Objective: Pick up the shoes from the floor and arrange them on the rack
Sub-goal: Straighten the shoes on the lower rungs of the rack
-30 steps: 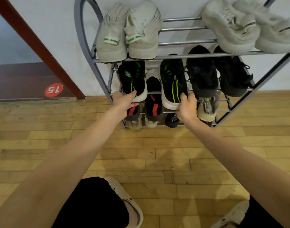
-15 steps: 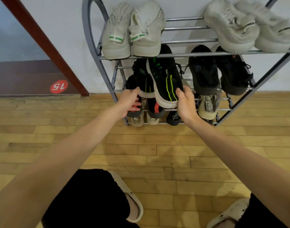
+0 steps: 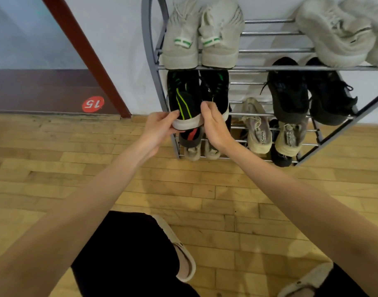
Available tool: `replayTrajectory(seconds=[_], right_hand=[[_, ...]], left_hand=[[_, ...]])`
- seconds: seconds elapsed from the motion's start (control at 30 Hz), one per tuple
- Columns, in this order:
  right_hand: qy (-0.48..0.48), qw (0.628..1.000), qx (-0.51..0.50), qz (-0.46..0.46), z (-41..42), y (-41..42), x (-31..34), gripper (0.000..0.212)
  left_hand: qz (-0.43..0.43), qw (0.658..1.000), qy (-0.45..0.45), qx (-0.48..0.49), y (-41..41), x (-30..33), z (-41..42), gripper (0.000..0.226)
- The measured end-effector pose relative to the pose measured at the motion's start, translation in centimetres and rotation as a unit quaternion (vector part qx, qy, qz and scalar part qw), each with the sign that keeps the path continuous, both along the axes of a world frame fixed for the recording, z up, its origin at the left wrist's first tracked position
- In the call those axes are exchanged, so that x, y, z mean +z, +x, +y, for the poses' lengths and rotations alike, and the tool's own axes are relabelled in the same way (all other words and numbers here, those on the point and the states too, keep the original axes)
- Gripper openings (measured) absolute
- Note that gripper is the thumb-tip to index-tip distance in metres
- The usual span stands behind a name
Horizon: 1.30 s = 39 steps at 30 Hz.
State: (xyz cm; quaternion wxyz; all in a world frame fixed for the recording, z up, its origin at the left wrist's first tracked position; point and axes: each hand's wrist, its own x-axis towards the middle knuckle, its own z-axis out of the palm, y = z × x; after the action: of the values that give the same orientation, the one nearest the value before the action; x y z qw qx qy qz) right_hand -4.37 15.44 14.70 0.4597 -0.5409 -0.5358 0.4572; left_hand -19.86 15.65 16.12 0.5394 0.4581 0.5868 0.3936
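Head view: both hands seat a black pair on the rack's second shelf.

Left hand (image 3: pixel 160 127) pinches the white heel of the left black and green shoe (image 3: pixel 184 101), thumb on top and fingers curled beneath; right hand (image 3: pixel 213 125) curls round the heel of its mate (image 3: pixel 216 91), which lies just beside it. Both shoes point toes to the wall at the left end of the rack (image 3: pixel 269 67), under the pale pair (image 3: pixel 199 39). To finish well, I judge, push both heels in evenly until the soles rest on the bars, keep the pair touching side by side, then let go without dragging a heel off the front rail.
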Motion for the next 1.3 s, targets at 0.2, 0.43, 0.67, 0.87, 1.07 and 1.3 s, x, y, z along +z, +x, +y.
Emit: replayTrajectory(seconds=[0.2, 0.43, 0.67, 0.87, 1.07, 1.3], right_hand=[[0.018, 0.932, -0.135, -0.336, 3.0, 3.1, -2.0, 0.055], [-0.019, 0.913, -0.034, -0.405, 7.3, 2.4, -3.4, 0.101], [0.039, 0.938, -0.142, -0.314, 7.3, 1.7, -5.5, 0.062], [0.036, 0.944, -0.148, -0.294, 8.5, 3.2, -4.8, 0.06], [0.054, 0.957, -0.056, -0.279, 7.8, 5.2, -5.4, 0.068], [0.092, 0.954, -0.025, -0.284, 7.3, 6.1, -5.1, 0.059]], left_hand=[[0.026, 1.0, -0.002, 0.008, -1.1, -1.5, 1.7, 0.03], [0.026, 0.999, -0.012, 0.028, -0.6, -2.3, 4.0, 0.024], [0.003, 0.999, -0.035, 0.027, -0.6, -3.1, 5.8, 0.031], [-0.025, 0.998, -0.054, 0.026, 0.0, -3.2, 7.6, 0.033], [-0.019, 0.997, -0.066, 0.031, 2.0, -2.7, 9.2, 0.034], [0.042, 0.995, -0.034, 0.085, 3.1, -3.4, 9.1, 0.028]])
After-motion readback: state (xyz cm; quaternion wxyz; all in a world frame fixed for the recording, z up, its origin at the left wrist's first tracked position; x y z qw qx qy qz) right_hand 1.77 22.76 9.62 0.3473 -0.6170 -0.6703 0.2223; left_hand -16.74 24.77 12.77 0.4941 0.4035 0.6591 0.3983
